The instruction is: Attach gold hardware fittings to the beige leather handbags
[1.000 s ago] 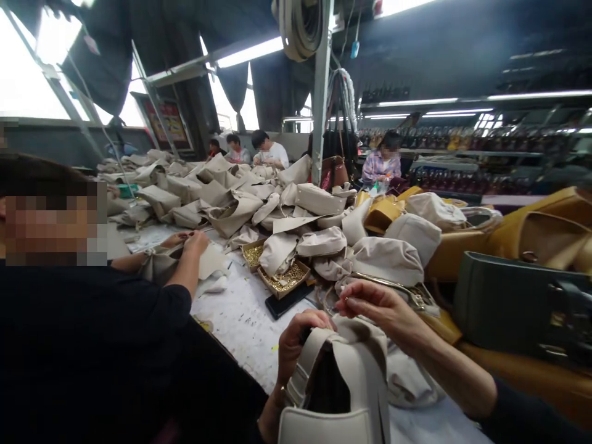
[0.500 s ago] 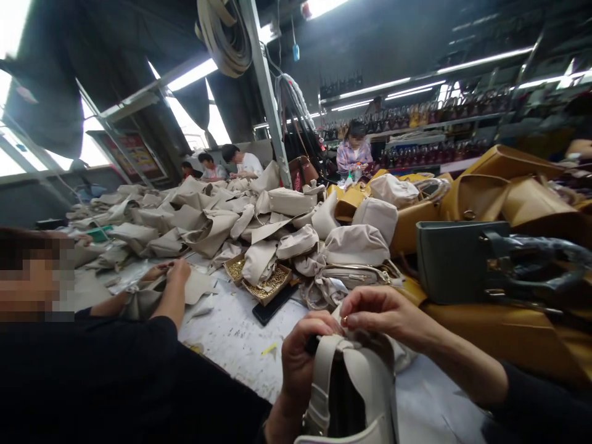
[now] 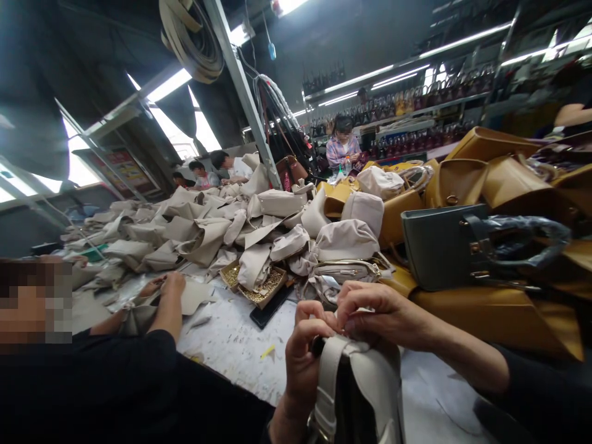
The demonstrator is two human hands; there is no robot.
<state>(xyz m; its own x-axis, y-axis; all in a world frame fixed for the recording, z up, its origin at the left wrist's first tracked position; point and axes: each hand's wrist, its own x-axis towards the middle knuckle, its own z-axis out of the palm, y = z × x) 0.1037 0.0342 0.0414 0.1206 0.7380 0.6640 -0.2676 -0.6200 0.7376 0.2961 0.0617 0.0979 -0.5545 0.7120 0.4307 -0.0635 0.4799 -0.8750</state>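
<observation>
Much is hidden where the left hand (image 3: 303, 345) pinches the cream bag (image 3: 372, 379) beside the right hand (image 3: 386, 313), its fingertips pressed together.

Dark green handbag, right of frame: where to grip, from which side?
Likely the plastic-wrapped handle loop, from the picture's right: the dark green handbag lies with its handles pointing that way, clear of its body, over mustard bags. Close the hand firmly; the wrap may slip.

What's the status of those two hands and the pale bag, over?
Left hand gripping pale bag at top. Right hand close against it; any pinched piece not visible. Bag's dark inside showing. Box of gold pieces beyond, not blocking.
</observation>
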